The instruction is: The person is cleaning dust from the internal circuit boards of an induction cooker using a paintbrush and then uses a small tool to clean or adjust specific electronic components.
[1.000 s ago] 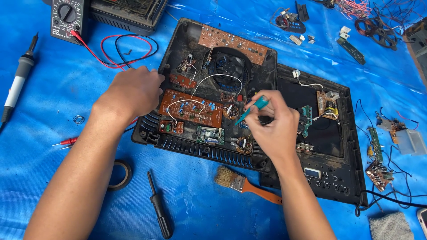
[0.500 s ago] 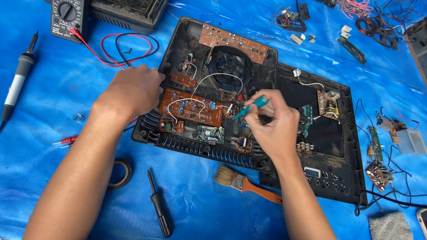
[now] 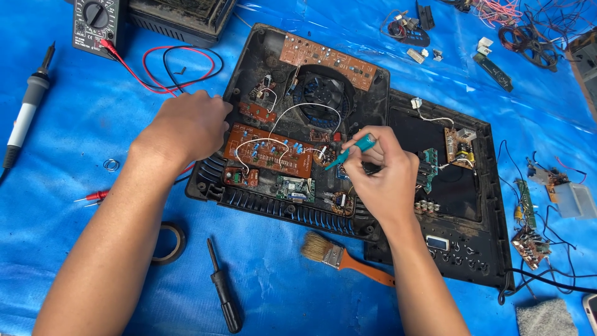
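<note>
Head camera looks down on an opened black appliance casing (image 3: pixel 249 46) lying on a blue tarp (image 3: pixel 81 112). The right hand (image 3: pixel 385 177) has its fingers (image 3: pixel 373 134) pinched shut around the handle of a small teal screwdriver (image 3: pixel 351 151), thumb and forefinger meeting at the upper end. The tool slants down and to the left from the fingers, and its tip sits at a small round component just right of the long brown circuit board (image 3: pixel 267 152), inside the casing. White wires (image 3: pixel 305 109) arc over that board toward the fan (image 3: pixel 320 93) above it.

The left hand (image 3: pixel 186 127) rests on the casing's left edge, fingers curled down over the rim near a small brown board; it grips no tool, and whether the fingertips press anything is hidden by the hand itself.

On the tarp below the casing lie an orange-handled paintbrush (image 3: pixel 342 256), a black screwdriver (image 3: pixel 222 289) and a roll of black tape (image 3: pixel 169 244). A multimeter (image 3: pixel 93 25) with red and black leads sits at the upper left, a soldering iron (image 3: pixel 28 106) at the far left. Loose boards and wires are scattered to the right.
</note>
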